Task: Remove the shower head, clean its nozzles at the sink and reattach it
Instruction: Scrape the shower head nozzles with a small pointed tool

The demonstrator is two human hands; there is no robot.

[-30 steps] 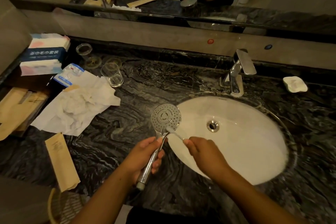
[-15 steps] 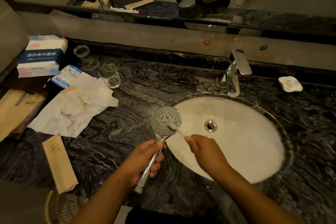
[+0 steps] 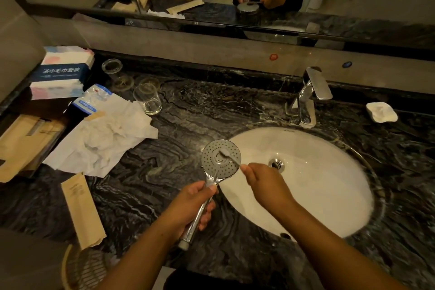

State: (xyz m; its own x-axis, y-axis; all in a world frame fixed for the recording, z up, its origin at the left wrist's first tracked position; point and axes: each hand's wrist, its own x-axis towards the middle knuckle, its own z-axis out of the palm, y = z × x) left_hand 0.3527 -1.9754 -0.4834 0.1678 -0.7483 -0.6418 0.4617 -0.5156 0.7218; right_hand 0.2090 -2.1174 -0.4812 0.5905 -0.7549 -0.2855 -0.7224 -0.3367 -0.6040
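The shower head point(image 3: 211, 162) is gripped by its chrome handle in the left hand point(image 3: 188, 205), with fingers and thumb curled round the shaft. Its perforated face is turned up over the near left rim of the sink point(image 3: 317, 186). A toothbrush point(image 3: 226, 154) is pinched in the right hand point(image 3: 266, 186), and its bristled end is laid on the middle of the nozzle face. The hands are held close together but not touching, each clamped on its own object.

The white oval basin is set into a black veined counter point(image 3: 188, 120); a small mark on its far rim cannot be read. A chrome tap point(image 3: 308, 99) is mounted behind it, with a white soap dish point(image 3: 381, 112) to the right. A red dot point(image 3: 273, 57) and a blue dot point(image 3: 347, 64) are set in the ledge (no lettering can be made out on either).

To the left are spread crumpled tissue paper point(image 3: 106, 139), a glass point(image 3: 147, 99), a plastic packet point(image 3: 91, 101) with a blue label, and a brown paper sleeve point(image 3: 82, 209) whose print is illegible. At the far left, a towel pack point(image 3: 58, 70) is banded in dark blue with white characters, 浴巾毛巾套装.
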